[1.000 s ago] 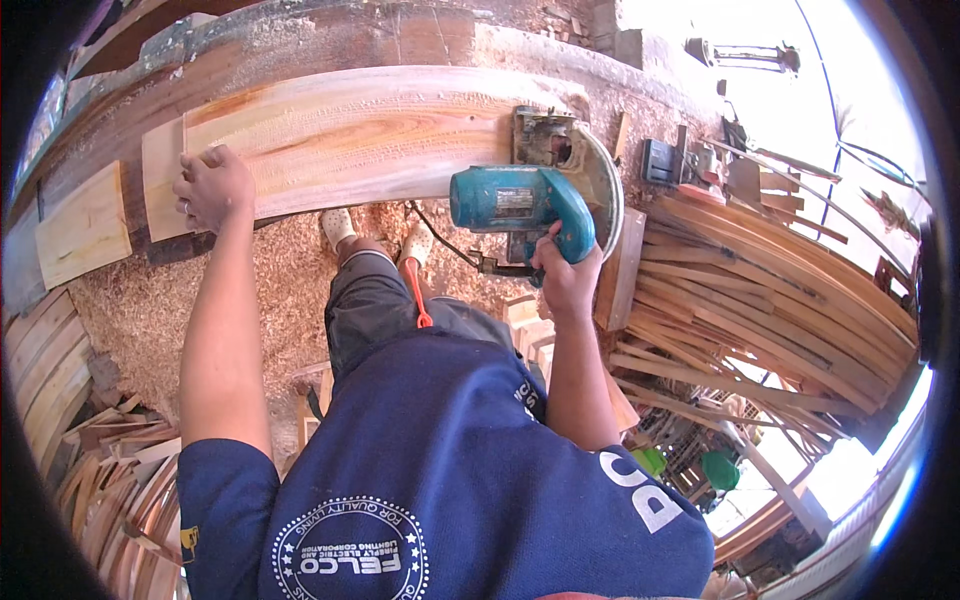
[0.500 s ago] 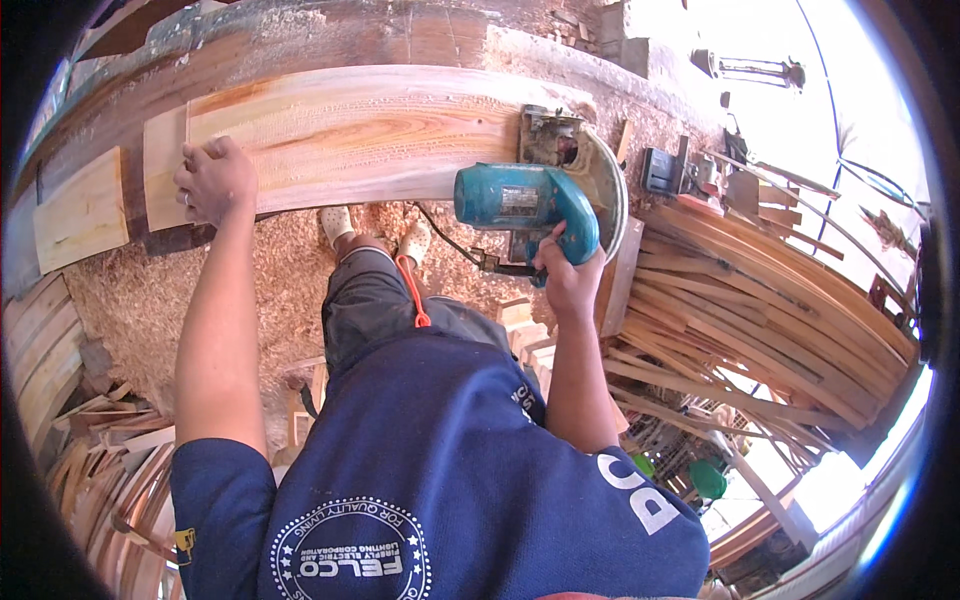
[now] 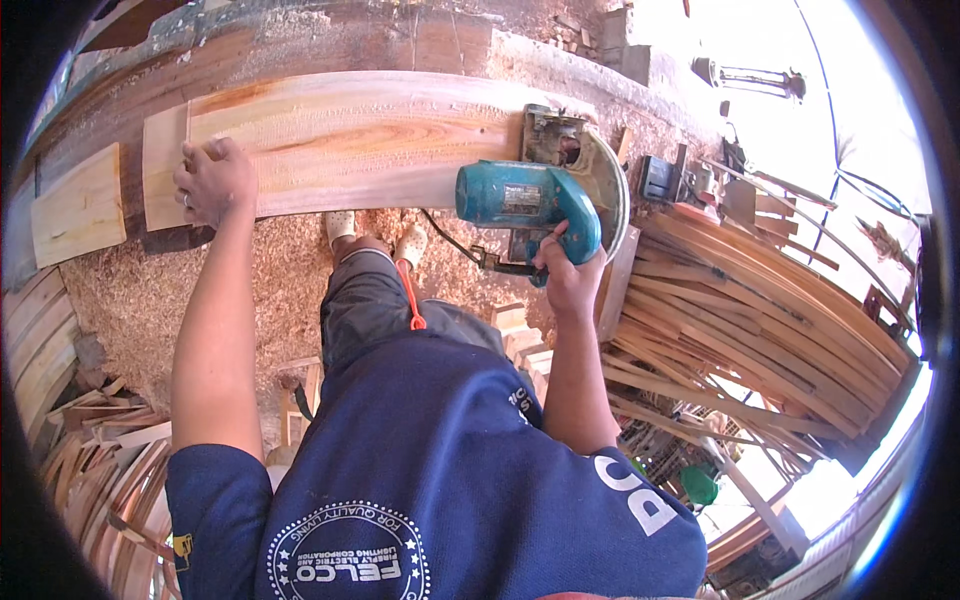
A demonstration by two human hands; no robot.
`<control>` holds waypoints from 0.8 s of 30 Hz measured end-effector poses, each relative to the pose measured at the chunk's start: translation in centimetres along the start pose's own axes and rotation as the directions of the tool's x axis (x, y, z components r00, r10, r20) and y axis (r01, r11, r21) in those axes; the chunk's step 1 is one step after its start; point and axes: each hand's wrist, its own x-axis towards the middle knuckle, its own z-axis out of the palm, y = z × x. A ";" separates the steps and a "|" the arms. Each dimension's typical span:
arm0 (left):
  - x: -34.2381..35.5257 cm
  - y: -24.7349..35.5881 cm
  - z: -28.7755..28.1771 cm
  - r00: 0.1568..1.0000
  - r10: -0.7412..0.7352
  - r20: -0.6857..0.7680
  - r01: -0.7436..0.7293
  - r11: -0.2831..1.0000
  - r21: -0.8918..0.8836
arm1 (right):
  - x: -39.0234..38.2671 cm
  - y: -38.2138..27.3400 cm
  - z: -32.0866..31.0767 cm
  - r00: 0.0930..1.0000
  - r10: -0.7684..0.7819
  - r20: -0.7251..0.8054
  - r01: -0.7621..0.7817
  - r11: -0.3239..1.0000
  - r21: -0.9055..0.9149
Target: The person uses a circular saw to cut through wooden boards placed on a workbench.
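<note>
My left hand point(image 3: 214, 182) has its fingers curled on the left end of a long pale plank point(image 3: 360, 120), beside a shorter board point(image 3: 163, 170) that shows from under it. My right hand point(image 3: 572, 268) grips the handle of a teal circular saw point(image 3: 510, 190). The saw sits at the plank's right end, and its power cord point(image 3: 450, 240) hangs below it. Whether the blade touches the wood is hidden by the saw's body and guard.
A weathered bench point(image 3: 400, 45) carries the plank and a separate pale board point(image 3: 78, 208) at left. Long strips point(image 3: 760, 330) are piled at right, curved offcuts point(image 3: 110, 490) at lower left. Shavings point(image 3: 200, 280) cover the floor around my feet. A dark tool point(image 3: 660, 175) lies beyond the saw.
The view has shifted slightly. Both hands keep their holds, and I see no clear movement of the saw along the plank.
</note>
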 end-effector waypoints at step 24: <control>0.1 -0.1 0.2 1.000 0.005 0.012 -0.005 1.000 0.008 | 1.2 -0.9 0.6 1.000 0.025 -0.011 -0.025 1.000 -0.004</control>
